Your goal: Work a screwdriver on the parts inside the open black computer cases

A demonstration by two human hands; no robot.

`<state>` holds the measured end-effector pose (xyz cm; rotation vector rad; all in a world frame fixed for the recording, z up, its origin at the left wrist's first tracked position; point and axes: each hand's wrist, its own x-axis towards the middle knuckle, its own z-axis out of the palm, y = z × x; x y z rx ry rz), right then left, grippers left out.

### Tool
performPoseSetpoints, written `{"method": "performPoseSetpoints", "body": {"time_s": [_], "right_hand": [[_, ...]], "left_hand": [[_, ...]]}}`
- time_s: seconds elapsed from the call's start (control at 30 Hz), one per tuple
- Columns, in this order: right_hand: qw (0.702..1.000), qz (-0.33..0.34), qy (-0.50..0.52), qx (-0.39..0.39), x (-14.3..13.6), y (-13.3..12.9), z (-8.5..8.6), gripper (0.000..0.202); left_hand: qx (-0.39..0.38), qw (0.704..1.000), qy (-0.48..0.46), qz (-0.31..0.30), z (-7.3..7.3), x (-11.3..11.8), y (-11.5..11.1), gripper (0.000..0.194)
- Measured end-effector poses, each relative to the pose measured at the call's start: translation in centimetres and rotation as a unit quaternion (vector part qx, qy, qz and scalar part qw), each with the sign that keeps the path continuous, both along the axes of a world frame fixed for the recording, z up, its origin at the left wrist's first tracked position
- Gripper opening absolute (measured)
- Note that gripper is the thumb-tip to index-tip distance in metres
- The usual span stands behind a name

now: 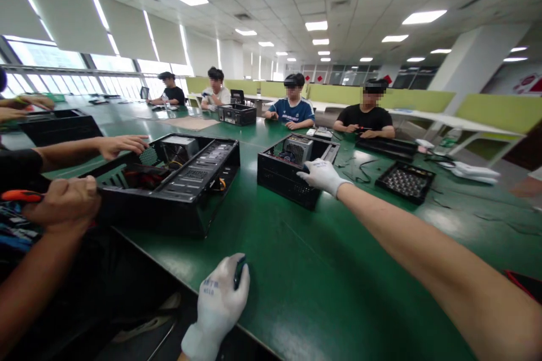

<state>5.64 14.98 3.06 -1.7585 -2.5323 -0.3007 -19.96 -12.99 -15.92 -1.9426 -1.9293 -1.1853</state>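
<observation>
My left hand [221, 302], in a white glove, is closed over the near edge of the green table [288, 271]. A short dark object with a rounded end [239, 272] shows between thumb and fingers; its rest is hidden in the palm. My right hand [324, 176], gloved too, grips the near right edge of a small black computer case [282, 177]. That case lies open at the top, with a grey power supply [298, 149] and cables inside. To its left is a larger open black computer case [169, 180], apart from both my hands.
Beside me at left, a co-worker's hand [63, 203] holds an orange-handled tool [21, 196]; another hand [122, 146] reaches over the larger case. Right of the small case lie a black tray of small parts [405, 181] and loose cables [359, 169]. Several people sit across the table.
</observation>
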Motion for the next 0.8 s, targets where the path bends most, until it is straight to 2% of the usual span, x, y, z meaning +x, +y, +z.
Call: {"method": "performPoseSetpoints", "body": {"time_s": [0.13, 0.27, 0.33, 0.4, 0.5, 0.6, 0.67, 0.73, 0.8], "right_hand": [[0.998, 0.058, -0.012, 0.008, 3.1, -5.1, 0.2, 0.048], [0.994, 0.106, -0.01, 0.007, 7.1, -12.7, 0.0, 0.048], [0.992, 0.125, 0.007, 0.006, 9.3, -16.6, -0.2, 0.045], [0.987, 0.155, 0.041, 0.007, 11.4, -20.1, -0.3, 0.041], [0.974, 0.207, 0.088, 0.015, 13.9, -25.0, -0.3, 0.033], [0.962, 0.244, 0.119, 0.031, 15.7, -29.5, -0.1, 0.025], [0.956, 0.258, 0.134, 0.034, 16.8, -32.2, -0.2, 0.021], [0.954, 0.263, 0.14, 0.038, 17.9, -34.5, -0.5, 0.016], [0.949, 0.273, 0.147, 0.046, 18.8, -36.1, -0.9, 0.017]], "left_hand": [[-0.016, 1.0, -0.014, 0.005, 0.0, 0.2, -0.1, 0.027], [-0.045, 0.998, -0.037, 0.01, 0.4, 0.1, -0.3, 0.03], [-0.057, 0.997, -0.056, 0.01, 1.4, 0.1, -0.3, 0.031], [-0.05, 0.996, -0.076, 0.002, 3.2, 0.4, -0.4, 0.032], [-0.011, 0.996, -0.088, -0.03, 7.4, 1.7, -0.7, 0.033], [0.01, 0.99, -0.064, -0.123, 12.3, 4.2, -1.5, 0.028], [0.008, 0.98, -0.025, -0.199, 14.9, 6.1, -2.2, 0.023], [-0.004, 0.964, 0.017, -0.264, 16.5, 7.5, -3.0, 0.018], [-0.015, 0.948, 0.053, -0.312, 17.1, 8.4, -3.9, 0.015]]}}
